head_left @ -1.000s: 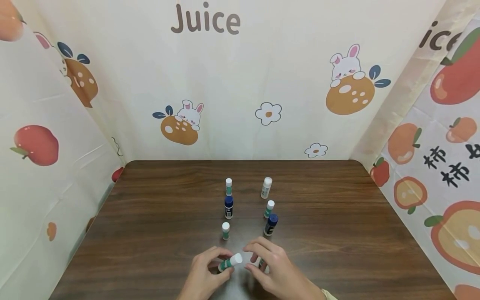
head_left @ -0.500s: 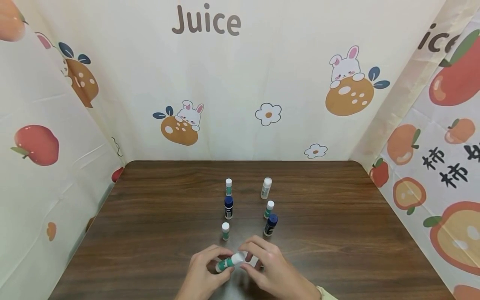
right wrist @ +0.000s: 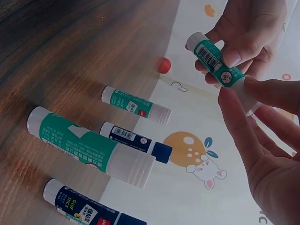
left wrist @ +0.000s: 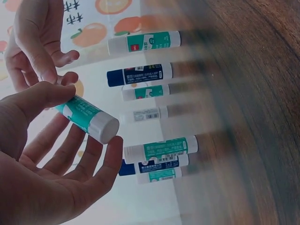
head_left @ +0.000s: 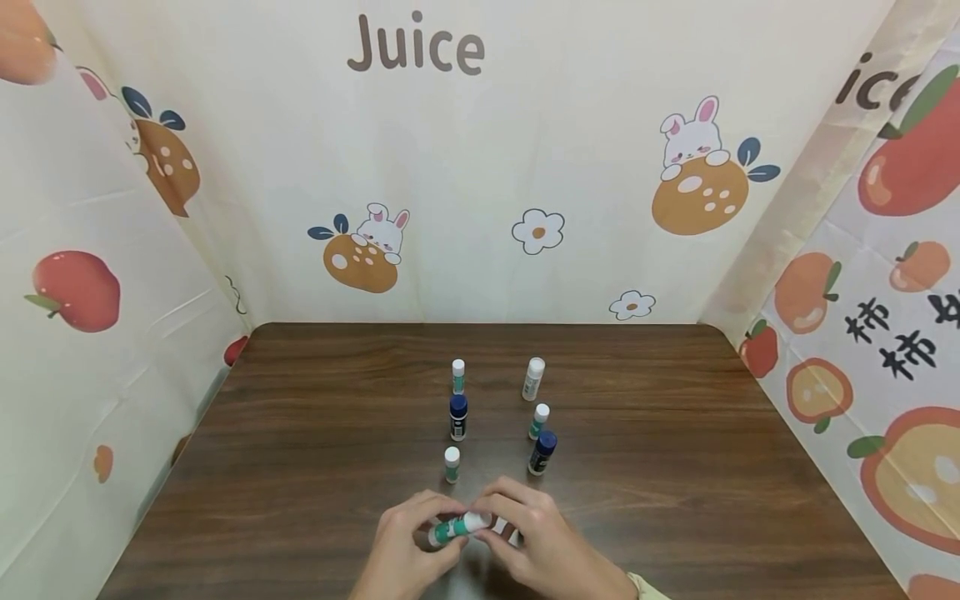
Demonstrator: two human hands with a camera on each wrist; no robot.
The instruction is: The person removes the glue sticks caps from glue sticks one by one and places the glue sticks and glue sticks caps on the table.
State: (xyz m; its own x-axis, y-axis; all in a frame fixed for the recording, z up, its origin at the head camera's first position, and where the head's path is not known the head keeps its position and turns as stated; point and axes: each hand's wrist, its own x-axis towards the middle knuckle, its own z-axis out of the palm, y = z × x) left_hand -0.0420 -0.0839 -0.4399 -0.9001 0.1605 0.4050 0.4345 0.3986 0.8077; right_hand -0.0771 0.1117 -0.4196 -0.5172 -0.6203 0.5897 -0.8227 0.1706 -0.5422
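Observation:
A green-and-white glue stick (head_left: 452, 530) is held tilted above the table's near side. My left hand (head_left: 408, 542) grips its green body between thumb and fingers. With thumb and fingertips, my right hand (head_left: 543, 540) pinches the white cap (right wrist: 244, 95). In the right wrist view the cap is still against the body, whose barcode side shows. Beyond the hands stand two rows of upright glue sticks. The nearest on the left is a small green one (head_left: 452, 465); a navy one (head_left: 542, 454) is close past my right fingers. Another green glue stick (right wrist: 89, 145) is largely hidden behind my right hand in the head view.
The left row continues with a navy glue stick (head_left: 458, 418) and a small green one (head_left: 458, 377). A green one (head_left: 538, 422) and a white one (head_left: 533, 380) stand farther back on the right. Printed curtains (head_left: 465, 167) enclose the wooden table (head_left: 315, 433).
My right hand has moved left and its fingers have come onto the cap. The glue stick has tilted slightly flatter in my left hand, which stays nearly in place.

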